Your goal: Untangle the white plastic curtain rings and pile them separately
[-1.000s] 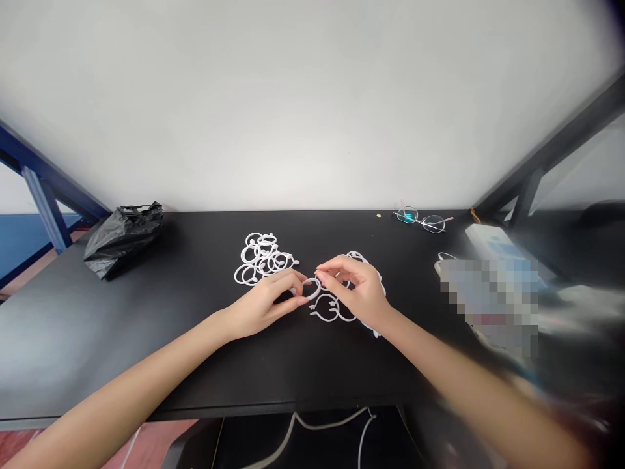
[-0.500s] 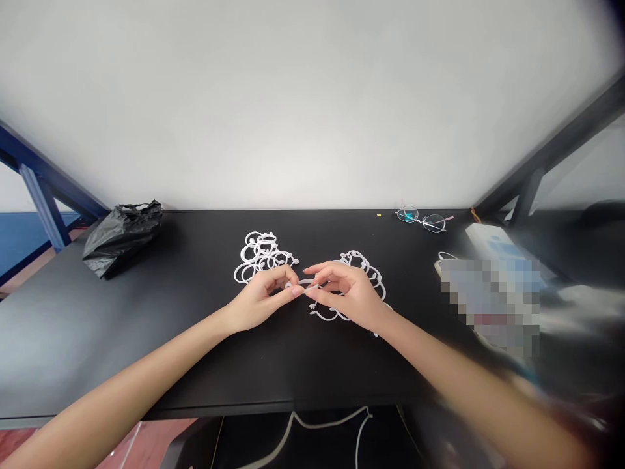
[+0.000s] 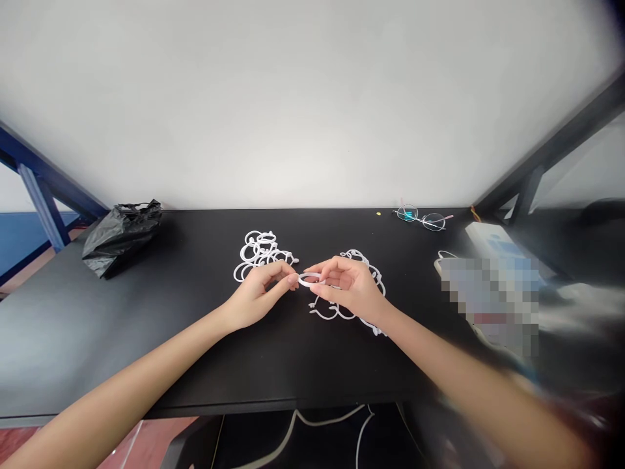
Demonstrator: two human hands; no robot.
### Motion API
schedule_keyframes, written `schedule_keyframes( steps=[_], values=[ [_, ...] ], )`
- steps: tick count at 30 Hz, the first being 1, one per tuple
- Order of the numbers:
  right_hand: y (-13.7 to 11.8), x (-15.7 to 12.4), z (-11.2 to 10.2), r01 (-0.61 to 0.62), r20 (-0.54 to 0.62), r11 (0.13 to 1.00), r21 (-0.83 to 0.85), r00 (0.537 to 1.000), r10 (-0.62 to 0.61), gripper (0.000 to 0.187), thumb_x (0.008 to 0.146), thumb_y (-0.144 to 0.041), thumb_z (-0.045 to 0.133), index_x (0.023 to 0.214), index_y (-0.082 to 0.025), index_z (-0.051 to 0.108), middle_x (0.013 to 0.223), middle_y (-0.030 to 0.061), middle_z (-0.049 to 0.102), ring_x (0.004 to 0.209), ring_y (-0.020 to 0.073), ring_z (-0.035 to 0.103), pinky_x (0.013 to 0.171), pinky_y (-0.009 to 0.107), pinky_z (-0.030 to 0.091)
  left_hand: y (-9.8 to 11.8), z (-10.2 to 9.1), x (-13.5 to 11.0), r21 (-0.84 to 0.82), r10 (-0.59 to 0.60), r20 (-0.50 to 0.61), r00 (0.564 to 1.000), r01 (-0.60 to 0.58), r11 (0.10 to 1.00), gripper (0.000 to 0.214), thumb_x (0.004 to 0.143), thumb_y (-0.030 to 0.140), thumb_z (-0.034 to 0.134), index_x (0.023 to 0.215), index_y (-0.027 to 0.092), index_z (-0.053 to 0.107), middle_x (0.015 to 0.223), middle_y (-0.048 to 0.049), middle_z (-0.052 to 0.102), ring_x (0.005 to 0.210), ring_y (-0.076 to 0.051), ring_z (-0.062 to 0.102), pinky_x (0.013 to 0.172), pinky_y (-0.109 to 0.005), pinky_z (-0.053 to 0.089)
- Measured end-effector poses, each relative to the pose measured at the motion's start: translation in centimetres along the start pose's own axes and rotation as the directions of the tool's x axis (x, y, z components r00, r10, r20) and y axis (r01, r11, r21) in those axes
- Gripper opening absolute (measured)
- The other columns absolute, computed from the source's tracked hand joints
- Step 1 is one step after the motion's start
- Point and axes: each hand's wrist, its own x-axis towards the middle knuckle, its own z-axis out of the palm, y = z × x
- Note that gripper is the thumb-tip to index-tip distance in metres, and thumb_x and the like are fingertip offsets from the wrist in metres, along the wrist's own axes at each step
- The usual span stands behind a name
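Between my two hands, above the black table, is a white plastic ring (image 3: pixel 308 283). My left hand (image 3: pixel 260 292) pinches its left end between thumb and fingertips. At the right end, the thumb and fingers of my right hand (image 3: pixel 352 286) are closed on the same ring. Behind my left hand lies a pile of white rings (image 3: pixel 251 253) that look closed into loops. Under and around my right hand are several more white rings (image 3: pixel 325 315), some of them with a gap. My right hand covers part of these.
A black plastic bag (image 3: pixel 122 238) sits at the table's (image 3: pixel 205 371) left. Eyeglasses (image 3: pixel 420 219) and a tiny yellow bit (image 3: pixel 378 213) lie near the wall. To the right are a white box (image 3: pixel 491 242) and a blurred-out item (image 3: pixel 481 299). White cables (image 3: pixel 293 430) hang below the front edge.
The ring between my hands has turned and now shows as a full oval loop, where before only a thin strip was visible. Both hands stay almost in the same place.
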Motion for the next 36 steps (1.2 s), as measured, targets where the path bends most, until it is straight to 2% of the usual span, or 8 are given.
schedule_keyframes(
  steps=[3, 8, 10, 13, 17, 23, 36],
  values=[
    [0.09, 0.06, 0.05, -0.006, 0.018, 1.0, 0.014, 1.0, 0.006, 0.024, 0.073, -0.03, 0.08, 0.078, -0.017, 0.06, 0.105, 0.0097, 0.071, 0.099, 0.0249, 0.071, 0.089, 0.042, 0.058, 0.11, -0.06, -0.02, 0.066, 0.013, -0.002, 1.0, -0.013, 0.998, 0.027, 0.099, 0.036, 0.045, 0.085, 0.017, 0.059, 0.079, -0.0015, 0.061, 0.074, -0.013, 0.056, 0.072, -0.025, 0.046],
    [0.34, 0.09, 0.13, -0.076, 0.07, 0.997, -0.006, 0.995, 0.076, 0.032, 0.077, -0.034, 0.076, 0.102, -0.019, 0.064, 0.104, 0.0083, 0.072, 0.098, 0.0226, 0.071, 0.084, 0.037, 0.059, 0.39, -0.02, -0.15, 0.068, 0.07, 0.035, 0.997, -0.072, 0.995, 0.026, 0.099, 0.033, 0.045, 0.084, 0.017, 0.057, 0.078, -0.001, 0.059, 0.072, -0.012, 0.054, 0.07, -0.024, 0.044],
    [0.44, 0.02, 0.15, -0.098, 0.082, 0.995, -0.02, 0.992, 0.1, 0.034, 0.078, -0.036, 0.076, 0.105, -0.018, 0.066, 0.102, 0.0084, 0.073, 0.097, 0.0228, 0.071, 0.083, 0.036, 0.059, 0.56, 0.09, -0.24, 0.075, 0.091, 0.052, 0.995, -0.095, 0.993, 0.025, 0.099, 0.032, 0.045, 0.084, 0.017, 0.057, 0.079, -0.0012, 0.06, 0.072, -0.012, 0.055, 0.07, -0.024, 0.045],
    [0.45, -0.14, 0.15, -0.095, 0.082, 0.994, -0.054, 0.992, 0.099, 0.036, 0.076, -0.035, 0.077, 0.105, -0.017, 0.067, 0.1, 0.0082, 0.073, 0.096, 0.023, 0.071, 0.083, 0.036, 0.059, 0.73, 0.24, -0.33, 0.106, 0.11, 0.051, 0.993, -0.115, 0.988, 0.023, 0.099, 0.03, 0.046, 0.085, 0.016, 0.058, 0.079, -0.0013, 0.06, 0.072, -0.012, 0.055, 0.069, -0.024, 0.045],
    [0.05, -0.29, 0.27, -0.134, 0.096, 0.985, -0.109, 0.985, 0.145, 0.049, 0.072, -0.034, 0.081, 0.115, -0.017, 0.065, 0.096, 0.007, 0.072, 0.091, 0.0219, 0.071, 0.077, 0.034, 0.06, 0.72, 0.34, -0.33, 0.136, 0.127, 0.039, 0.991, -0.131, 0.982, 0.022, 0.099, 0.029, 0.045, 0.085, 0.016, 0.058, 0.08, -0.0015, 0.061, 0.072, -0.012, 0.056, 0.069, -0.024, 0.046],
    [-0.06, -0.24, 0.47, -0.151, 0.096, 0.981, -0.119, 0.982, 0.163, 0.036, 0.072, -0.034, 0.08, 0.1, -0.016, 0.07, 0.083, 0.0035, 0.067, 0.073, 0.0165, 0.067, 0.066, 0.029, 0.056, 0.63, 0.32, -0.41, 0.18, 0.151, 0.044, 0.988, -0.157, 0.971, 0.02, 0.099, 0.028, 0.046, 0.087, 0.017, 0.058, 0.081, -0.0011, 0.062, 0.071, -0.011, 0.056, 0.068, -0.023, 0.045],
    [0.0, -0.39, 0.69, -0.146, 0.059, 0.984, -0.097, 0.987, 0.152, 0.028, 0.069, -0.032, 0.081, 0.09, -0.016, 0.071, 0.071, 0.0003, 0.061, 0.064, 0.0139, 0.062, 0.056, 0.025, 0.049, 0.74, 0.34, -0.34, 0.168, 0.127, 0.055, 0.99, -0.134, 0.977, 0.022, 0.099, 0.03, 0.046, 0.083, 0.017, 0.055, 0.078, -0.0006, 0.06, 0.07, -0.011, 0.054, 0.067, -0.023, 0.044]
  ],
)
